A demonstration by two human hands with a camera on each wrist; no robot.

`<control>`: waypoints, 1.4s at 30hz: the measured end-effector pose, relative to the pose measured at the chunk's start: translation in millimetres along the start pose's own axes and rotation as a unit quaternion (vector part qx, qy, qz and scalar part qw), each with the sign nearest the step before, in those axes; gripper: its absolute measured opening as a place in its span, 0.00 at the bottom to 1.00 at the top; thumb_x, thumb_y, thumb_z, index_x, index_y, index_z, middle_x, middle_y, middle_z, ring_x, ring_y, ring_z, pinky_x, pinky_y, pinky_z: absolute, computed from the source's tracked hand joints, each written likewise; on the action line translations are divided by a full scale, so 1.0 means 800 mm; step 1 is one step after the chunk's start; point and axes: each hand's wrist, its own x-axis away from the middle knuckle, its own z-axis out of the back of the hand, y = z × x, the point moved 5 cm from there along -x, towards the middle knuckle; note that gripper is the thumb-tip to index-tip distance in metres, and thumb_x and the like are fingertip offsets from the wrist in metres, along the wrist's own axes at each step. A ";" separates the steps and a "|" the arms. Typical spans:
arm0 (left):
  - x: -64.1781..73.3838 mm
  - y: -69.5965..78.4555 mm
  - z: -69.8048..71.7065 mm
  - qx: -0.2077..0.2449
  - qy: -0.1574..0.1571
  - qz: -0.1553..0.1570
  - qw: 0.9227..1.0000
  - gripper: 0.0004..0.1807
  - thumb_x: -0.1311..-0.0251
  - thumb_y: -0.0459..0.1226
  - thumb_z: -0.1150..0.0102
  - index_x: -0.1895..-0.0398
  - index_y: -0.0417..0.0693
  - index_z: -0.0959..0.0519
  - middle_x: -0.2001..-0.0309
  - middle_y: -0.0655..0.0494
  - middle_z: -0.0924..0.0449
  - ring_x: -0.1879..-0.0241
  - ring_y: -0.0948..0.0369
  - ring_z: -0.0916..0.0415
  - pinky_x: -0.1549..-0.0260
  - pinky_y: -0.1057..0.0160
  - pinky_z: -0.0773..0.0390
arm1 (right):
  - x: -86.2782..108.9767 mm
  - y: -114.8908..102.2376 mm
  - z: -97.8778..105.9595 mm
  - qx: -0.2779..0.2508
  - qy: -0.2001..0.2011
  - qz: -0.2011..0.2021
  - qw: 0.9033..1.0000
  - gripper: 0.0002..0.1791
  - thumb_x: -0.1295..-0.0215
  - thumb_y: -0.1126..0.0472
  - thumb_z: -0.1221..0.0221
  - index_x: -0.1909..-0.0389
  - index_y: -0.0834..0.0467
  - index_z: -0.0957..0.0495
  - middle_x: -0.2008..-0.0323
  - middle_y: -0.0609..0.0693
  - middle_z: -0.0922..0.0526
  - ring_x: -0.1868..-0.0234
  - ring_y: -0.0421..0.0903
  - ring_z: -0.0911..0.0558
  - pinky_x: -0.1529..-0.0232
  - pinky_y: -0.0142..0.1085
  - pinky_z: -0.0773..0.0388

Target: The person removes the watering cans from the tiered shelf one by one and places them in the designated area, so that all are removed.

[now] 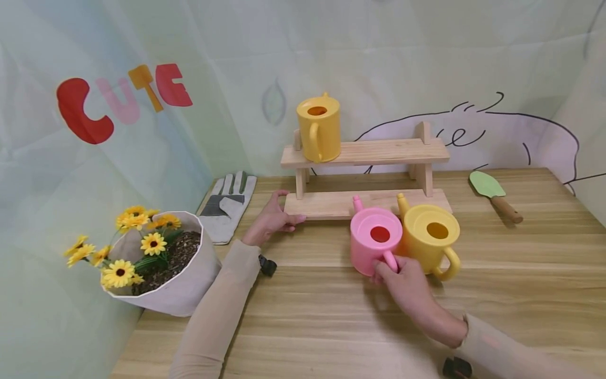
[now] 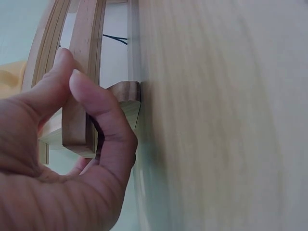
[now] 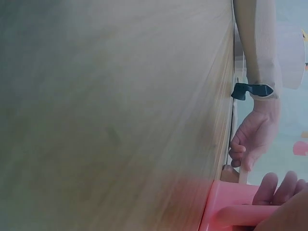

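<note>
My left hand (image 1: 275, 215) grips the left end of the lower board of a two-tier wooden shelf (image 1: 326, 205). In the left wrist view, thumb and fingers curl round the end of that board (image 2: 79, 127). My right hand (image 1: 409, 289) holds the handle of a pink watering can (image 1: 374, 231), which stands in front of the shelf with its spout toward it. Close on its right is a yellow watering can (image 1: 428, 237), spout also toward the shelf. Another yellow watering can (image 1: 326, 129) stands on the upper tier's left end.
A white pot (image 1: 189, 289) with soil and yellow flowers stands at the left. Behind it lies a grey-and-white glove (image 1: 222, 221). A green trowel (image 1: 490, 187) with a wooden handle lies on the table, right of the shelf. A printed cloth backdrop (image 1: 379, 52) hangs behind.
</note>
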 end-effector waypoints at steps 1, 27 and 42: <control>0.000 0.000 0.000 0.000 0.000 0.000 1.000 0.55 0.34 0.28 0.25 0.14 0.53 0.52 0.66 0.51 0.24 0.78 0.66 0.23 0.76 0.73 0.18 | 0.001 0.000 0.001 0.005 0.002 -0.003 1.000 0.14 0.22 0.59 0.39 0.63 0.65 0.13 0.75 0.48 0.15 0.70 0.43 0.24 0.73 0.29 0.29; 0.001 0.001 -0.002 0.008 -0.002 -0.007 1.000 0.54 0.34 0.27 0.26 0.14 0.52 0.52 0.67 0.51 0.21 0.77 0.66 0.22 0.76 0.73 0.18 | 0.017 -0.004 0.018 0.058 0.035 0.047 0.997 0.13 0.25 0.60 0.32 0.48 0.63 0.16 0.54 0.55 0.12 0.53 0.45 0.20 0.53 0.24 0.22; -0.001 0.000 -0.002 0.009 -0.001 -0.002 1.000 0.55 0.34 0.28 0.25 0.14 0.52 0.52 0.63 0.50 0.21 0.74 0.65 0.21 0.76 0.72 0.18 | 0.031 -0.009 0.032 0.026 0.019 0.046 0.998 0.20 0.24 0.57 0.31 0.40 0.62 0.24 0.47 0.56 0.12 0.47 0.41 0.15 0.48 0.21 0.19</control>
